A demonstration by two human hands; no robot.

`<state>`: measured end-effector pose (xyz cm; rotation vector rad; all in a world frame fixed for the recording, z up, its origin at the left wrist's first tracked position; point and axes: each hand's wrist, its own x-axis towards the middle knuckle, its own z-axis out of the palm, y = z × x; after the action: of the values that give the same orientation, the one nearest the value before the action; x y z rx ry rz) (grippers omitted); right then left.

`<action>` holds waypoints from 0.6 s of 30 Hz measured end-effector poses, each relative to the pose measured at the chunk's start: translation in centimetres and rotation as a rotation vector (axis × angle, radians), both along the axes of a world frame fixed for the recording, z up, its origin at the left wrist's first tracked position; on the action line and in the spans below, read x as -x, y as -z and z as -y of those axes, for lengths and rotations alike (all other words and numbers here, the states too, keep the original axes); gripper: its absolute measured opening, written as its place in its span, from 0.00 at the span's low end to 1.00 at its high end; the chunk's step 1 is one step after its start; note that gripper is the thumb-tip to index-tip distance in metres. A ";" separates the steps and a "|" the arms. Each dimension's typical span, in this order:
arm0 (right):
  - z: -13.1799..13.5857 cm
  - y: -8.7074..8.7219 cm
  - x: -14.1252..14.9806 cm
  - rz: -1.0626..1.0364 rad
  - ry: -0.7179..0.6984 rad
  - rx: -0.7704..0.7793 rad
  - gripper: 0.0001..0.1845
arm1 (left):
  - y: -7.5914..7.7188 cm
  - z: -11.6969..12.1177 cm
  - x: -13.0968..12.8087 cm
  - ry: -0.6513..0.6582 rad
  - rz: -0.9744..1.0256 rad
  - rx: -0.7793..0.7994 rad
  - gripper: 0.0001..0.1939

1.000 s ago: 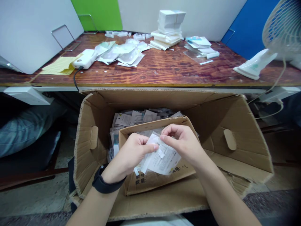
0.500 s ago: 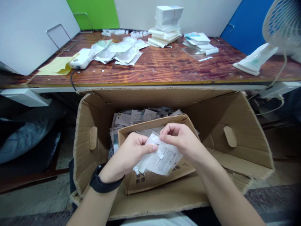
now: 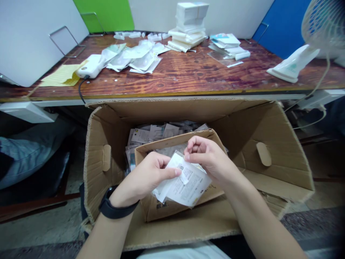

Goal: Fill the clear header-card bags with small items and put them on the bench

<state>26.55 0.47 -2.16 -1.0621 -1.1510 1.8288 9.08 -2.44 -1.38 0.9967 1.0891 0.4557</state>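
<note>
My left hand (image 3: 154, 175) is closed on a flat clear packet (image 3: 188, 187) with a printed white card inside, its thumb pressed on the face beside a small white strip (image 3: 184, 177). At the packet's upper edge, my right hand (image 3: 206, 154) pinches the clear plastic between thumb and forefinger, the other fingers curled. Both hands are over a small cardboard box (image 3: 185, 138), which holds more clear plastic packets. That box sits tilted inside a large open carton (image 3: 99, 172). Behind it in the carton lie many carded packets (image 3: 141, 136).
The wooden table (image 3: 188, 75) beyond carries loose packets (image 3: 140, 55), a tall stack of white cards (image 3: 190, 18), a smaller pile (image 3: 228, 45), a white device (image 3: 90, 66) with a black cable and yellow paper (image 3: 60, 75). A white fan (image 3: 293, 64) stands right. Another person's leg (image 3: 24, 158) shows left.
The packet has tilted slightly and sits a little lower and further right. My right hand still pinches its upper edge. The view has shifted slightly.
</note>
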 end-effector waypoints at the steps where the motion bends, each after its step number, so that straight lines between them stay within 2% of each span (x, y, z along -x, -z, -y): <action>1: 0.0 0.0 0.0 0.007 0.006 -0.002 0.09 | 0.0 0.0 0.0 0.015 -0.003 -0.005 0.10; 7: 0.2 0.2 -0.1 0.015 0.030 0.005 0.09 | -0.3 0.0 0.1 0.043 -0.009 -0.021 0.09; 10: -0.1 0.2 -0.3 0.003 0.091 0.022 0.08 | -0.6 0.1 0.4 0.029 0.003 -0.070 0.09; 12: -0.4 0.0 -0.7 -0.038 0.183 0.039 0.09 | -0.7 0.1 0.5 -0.085 -0.010 -0.131 0.13; 16: -1.1 -0.2 -1.3 -0.115 0.412 0.059 0.10 | -0.3 0.0 0.6 -0.458 -0.215 -0.226 0.16; 18: -1.2 -0.2 -1.4 -0.135 0.474 0.063 0.10 | 0.1 -0.1 0.3 -0.498 -0.250 -0.206 0.15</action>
<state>27.94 1.70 -1.91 -1.1155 -0.6912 1.5384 8.81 -2.36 -1.50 0.9741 1.5492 0.8771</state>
